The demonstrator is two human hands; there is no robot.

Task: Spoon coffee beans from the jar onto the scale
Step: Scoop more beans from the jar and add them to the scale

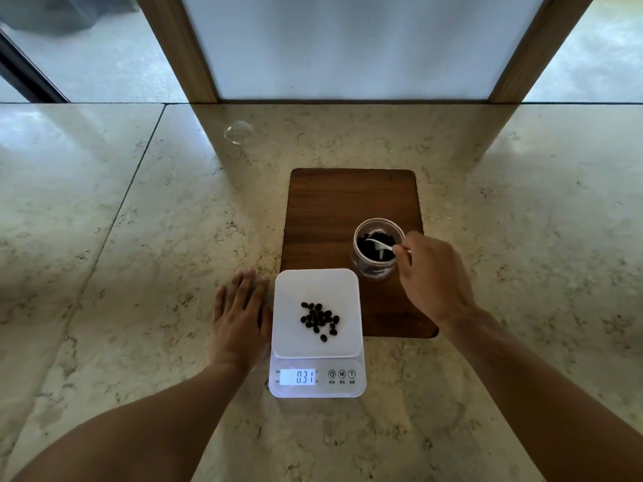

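A white digital scale point(288, 290) sits near the table's front, its display reading 0.31. A small heap of dark coffee beans point(320, 318) lies on its platform. Behind it to the right, a clear jar point(377, 271) of beans stands on a dark wooden board point(348, 203). My right hand point(435, 276) pinches the handle of a white spoon point(381, 244), whose bowl is down inside the jar among the beans. Flat on the table, my left hand point(240, 318) rests palm down with fingers spread, touching the scale's left side.
The marble table top point(139, 238) stretches wide on both sides. A small clear glass lid or dome point(238, 132) lies at the back left. A wood-framed white panel point(348, 46) rises behind the table's far edge.
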